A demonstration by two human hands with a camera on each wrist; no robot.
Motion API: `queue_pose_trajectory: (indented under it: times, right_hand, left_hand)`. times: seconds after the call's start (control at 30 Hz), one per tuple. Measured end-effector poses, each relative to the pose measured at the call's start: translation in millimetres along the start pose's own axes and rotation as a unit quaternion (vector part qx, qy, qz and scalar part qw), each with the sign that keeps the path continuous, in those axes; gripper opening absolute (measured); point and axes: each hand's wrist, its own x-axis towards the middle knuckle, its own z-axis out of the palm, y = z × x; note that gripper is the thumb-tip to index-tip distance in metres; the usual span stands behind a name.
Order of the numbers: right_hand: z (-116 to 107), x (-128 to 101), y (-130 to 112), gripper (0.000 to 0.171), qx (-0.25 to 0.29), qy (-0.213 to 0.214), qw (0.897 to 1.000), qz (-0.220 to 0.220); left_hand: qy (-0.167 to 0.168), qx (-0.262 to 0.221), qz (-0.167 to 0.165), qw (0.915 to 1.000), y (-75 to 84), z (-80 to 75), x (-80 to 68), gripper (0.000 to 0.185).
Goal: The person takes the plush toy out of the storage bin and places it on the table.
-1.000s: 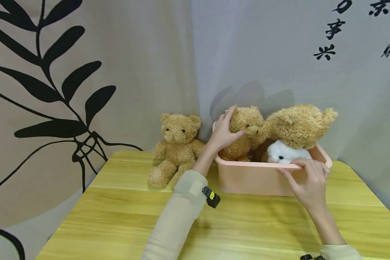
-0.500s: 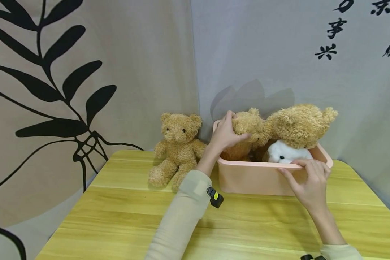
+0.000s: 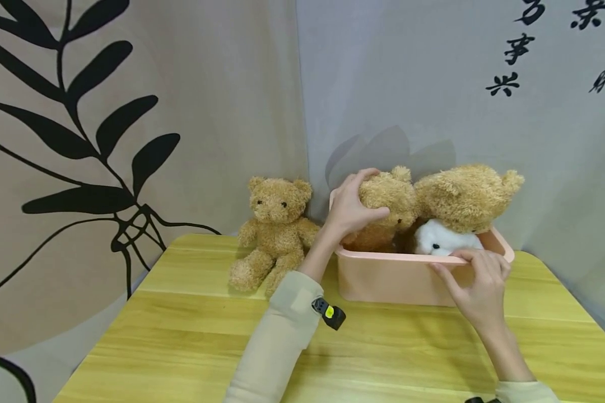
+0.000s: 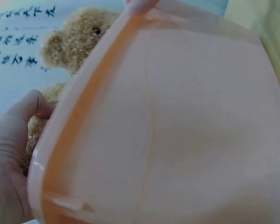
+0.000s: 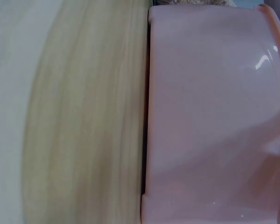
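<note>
1. Bear [image 3: 385, 196]: sitting in pink bin [image 3: 383, 277], left hand [image 3: 350, 210] gripping its head.
2. Right hand [image 3: 476, 285] holding bin rim.
3. Remaining: another bear [image 3: 277, 229] sitting outside on tabletop [image 3: 181, 336].

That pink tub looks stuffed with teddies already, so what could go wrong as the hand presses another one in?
The pink tub is crowded: the large bear and the white toy rise above its rim, so pressing might pop one out. The left hand grips only the small bear by its head, so it may spring back up. The right hand steadies just the front rim, so the tub could slide.
</note>
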Motion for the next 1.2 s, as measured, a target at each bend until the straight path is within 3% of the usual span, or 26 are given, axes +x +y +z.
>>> queue_pose_trajectory:
  times: [0.13, 0.27, 0.43, 0.63, 0.83, 1.0, 1.2]
  right_hand:
    - [0.8, -0.2, -0.3, 0.071, 0.001, 0.006, 1.000, -0.003]
    - [0.7, 0.4, -0.2, 0.070, 0.002, 0.009, 1.000, -0.006]
    - [0.4, 1.0, 0.2, 0.070, 0.001, 0.009, 1.000, -0.006]
    - [1.1, -0.5, 0.3, 0.071, -0.002, 0.005, 1.000, -0.004]
    - [2.6, -1.3, 0.6, 0.069, -0.003, 0.006, 1.000, -0.009]
    - [2.8, -1.5, -0.4, 0.070, -0.004, 0.003, 1.000, -0.005]
    - [2.9, -1.7, -1.3, 0.071, -0.006, 0.004, 1.000, -0.002]
  left_hand:
    - [-0.035, 0.034, 0.013, 0.9987, 9.4, -3.7, -3.5, 0.074]
    - [-0.065, 0.030, 0.001, 0.9974, 13.3, -1.8, -7.3, 0.074]
    - [-0.071, 0.030, 0.000, 0.9970, 11.8, 5.2, -10.9, 0.074]
    - [0.002, 0.002, 0.041, 0.9991, 9.9, 2.3, -15.8, 0.073]
    - [0.069, -0.056, 0.086, 0.9923, 12.9, -12.5, -21.6, 0.076]
    - [0.107, -0.087, 0.132, 0.9816, 17.7, -26.7, -24.1, 0.082]
    - [0.162, -0.109, 0.201, 0.9601, 25.3, -45.4, -23.2, 0.088]
